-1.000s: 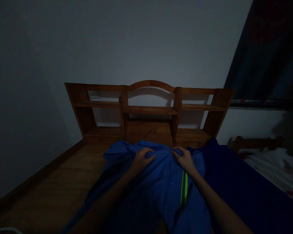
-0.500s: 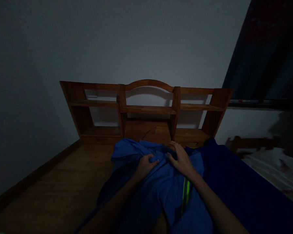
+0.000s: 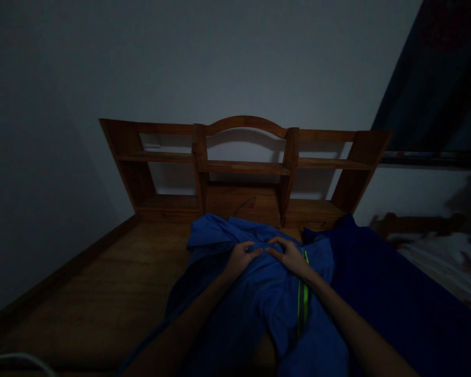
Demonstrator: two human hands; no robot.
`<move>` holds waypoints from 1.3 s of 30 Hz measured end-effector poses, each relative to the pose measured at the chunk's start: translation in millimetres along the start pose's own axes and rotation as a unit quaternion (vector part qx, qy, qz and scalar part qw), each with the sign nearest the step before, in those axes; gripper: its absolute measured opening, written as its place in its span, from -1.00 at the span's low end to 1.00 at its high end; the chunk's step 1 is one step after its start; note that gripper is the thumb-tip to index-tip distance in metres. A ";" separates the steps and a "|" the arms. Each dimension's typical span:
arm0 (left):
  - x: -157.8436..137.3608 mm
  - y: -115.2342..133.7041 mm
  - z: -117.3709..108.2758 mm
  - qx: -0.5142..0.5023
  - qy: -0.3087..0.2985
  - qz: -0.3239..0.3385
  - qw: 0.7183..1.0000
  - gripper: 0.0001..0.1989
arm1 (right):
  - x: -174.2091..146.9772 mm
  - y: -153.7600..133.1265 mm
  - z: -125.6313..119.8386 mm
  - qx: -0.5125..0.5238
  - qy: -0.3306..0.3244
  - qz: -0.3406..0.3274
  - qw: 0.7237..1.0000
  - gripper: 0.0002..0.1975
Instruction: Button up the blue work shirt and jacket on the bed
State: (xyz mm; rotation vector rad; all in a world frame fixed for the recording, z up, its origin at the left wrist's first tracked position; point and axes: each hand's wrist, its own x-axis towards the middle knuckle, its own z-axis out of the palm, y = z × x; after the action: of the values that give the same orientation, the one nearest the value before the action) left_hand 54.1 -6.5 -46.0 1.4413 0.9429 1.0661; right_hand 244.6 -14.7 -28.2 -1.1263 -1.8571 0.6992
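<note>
A blue work jacket (image 3: 265, 285) with a yellow-green and grey stripe lies crumpled in front of me, partly over a wooden bed surface. My left hand (image 3: 240, 260) is closed on a fold near the jacket's upper part, thumb pointing right. Just across from it, my right hand (image 3: 292, 257) pinches the same fabric, its thumb and fingertips close to those of the left. Dim light hides whatever small detail lies between the fingertips.
Behind the jacket stands a wooden headboard with shelves (image 3: 245, 167). Bare boards (image 3: 113, 277) extend left. A dark blue cloth (image 3: 380, 293) covers the right side. A white cable (image 3: 19, 356) curves at the lower left, and another bed (image 3: 451, 262) stands far right.
My right hand has come down and left from a spread pose to pinch the jacket beside my left hand. The left hand keeps its grip. The view has tilted slightly, showing the cable.
</note>
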 end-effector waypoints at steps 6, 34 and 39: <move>3.0 -2.8 -2.0 -0.087 -0.015 -0.048 0.995 -0.62 | 0.8 3.7 -2.1 0.105 -0.035 0.065 0.992 -0.62; 3.0 2.5 -8.0 -0.003 -0.074 -0.039 0.996 -0.62 | -2.3 -7.7 -4.9 0.144 -0.050 0.120 0.981 -0.55; 3.2 2.7 -3.9 0.021 -0.052 -0.015 0.998 -0.69 | -3.1 -7.0 -4.7 0.149 -0.051 0.134 0.978 -0.58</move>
State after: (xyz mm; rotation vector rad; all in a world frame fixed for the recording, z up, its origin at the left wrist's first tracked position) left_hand 51.4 -2.7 -42.8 1.4979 0.9127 0.9452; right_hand 246.4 -20.4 -21.6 -1.1680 -1.6283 1.1676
